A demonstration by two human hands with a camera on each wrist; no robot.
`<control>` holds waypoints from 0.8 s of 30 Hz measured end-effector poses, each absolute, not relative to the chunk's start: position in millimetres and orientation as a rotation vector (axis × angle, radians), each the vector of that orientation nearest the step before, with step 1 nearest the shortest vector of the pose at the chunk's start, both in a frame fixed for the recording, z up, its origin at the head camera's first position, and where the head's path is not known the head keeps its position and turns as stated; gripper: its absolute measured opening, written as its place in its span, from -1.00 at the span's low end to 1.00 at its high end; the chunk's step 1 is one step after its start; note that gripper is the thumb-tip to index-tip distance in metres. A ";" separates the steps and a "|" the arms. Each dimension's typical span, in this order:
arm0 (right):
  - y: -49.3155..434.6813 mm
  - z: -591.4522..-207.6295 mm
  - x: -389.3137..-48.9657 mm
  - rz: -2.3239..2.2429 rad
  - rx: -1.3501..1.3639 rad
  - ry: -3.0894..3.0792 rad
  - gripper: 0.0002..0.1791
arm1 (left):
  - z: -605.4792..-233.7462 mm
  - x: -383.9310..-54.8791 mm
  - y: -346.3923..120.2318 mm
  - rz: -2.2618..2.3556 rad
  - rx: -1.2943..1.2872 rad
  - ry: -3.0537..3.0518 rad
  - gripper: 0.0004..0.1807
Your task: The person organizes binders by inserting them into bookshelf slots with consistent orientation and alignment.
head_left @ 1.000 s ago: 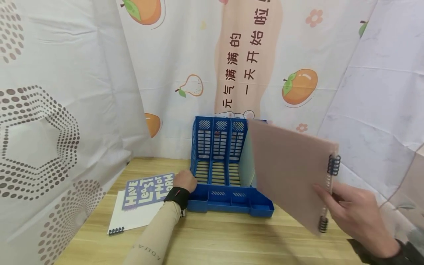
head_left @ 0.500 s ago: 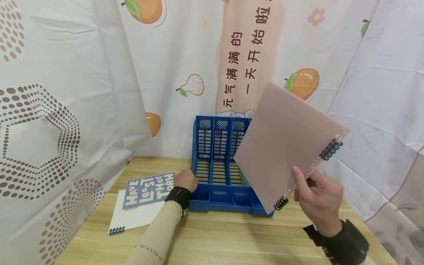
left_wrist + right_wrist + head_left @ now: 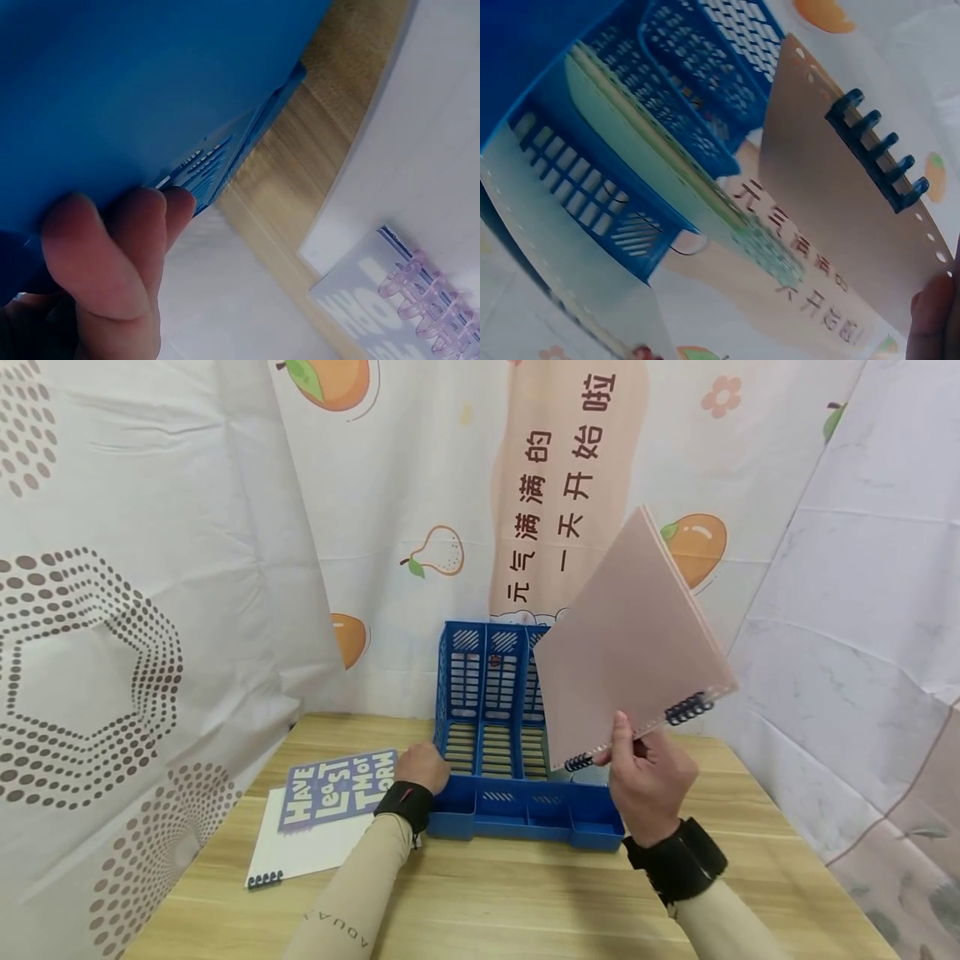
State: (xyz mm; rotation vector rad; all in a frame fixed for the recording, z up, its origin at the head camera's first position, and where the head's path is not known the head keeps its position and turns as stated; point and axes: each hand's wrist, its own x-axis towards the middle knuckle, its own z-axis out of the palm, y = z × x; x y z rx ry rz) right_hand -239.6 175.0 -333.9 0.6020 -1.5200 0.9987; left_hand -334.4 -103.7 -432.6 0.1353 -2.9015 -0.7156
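Note:
My right hand pinches a pink loose-leaf notebook by its bound edge, thumb on the near cover. The notebook is tilted in the air above the right part of a blue file rack. Its dark rings show in the right wrist view. With curled fingers, my left hand grips the front left edge of the rack; the left wrist view shows fingers against the blue plastic. A green notebook stands inside the rack, and a pale one lies beyond a divider from it.
Left of the rack, a purple lettered notebook lies on a white ringed notebook on the wooden table. A printed curtain hangs close behind the rack.
The right hand has moved left and inward with the pink notebook, raising and turning it so the bound edge points down. The left hand stays on the rack.

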 end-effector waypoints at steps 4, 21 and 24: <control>171.2 -350.1 -261.0 0.851 0.540 -1.567 -0.92 | -432.4 -334.7 -103.6 -0.727 0.136 -2.890 -0.79; 149.5 -415.6 -295.7 0.655 0.379 -1.805 -0.86 | -432.6 -332.7 -104.0 -0.774 0.125 -2.891 -0.80; 146.7 -422.6 -298.4 0.680 0.328 -1.854 -0.79 | -431.8 -332.4 -104.7 -0.775 0.125 -2.885 -0.79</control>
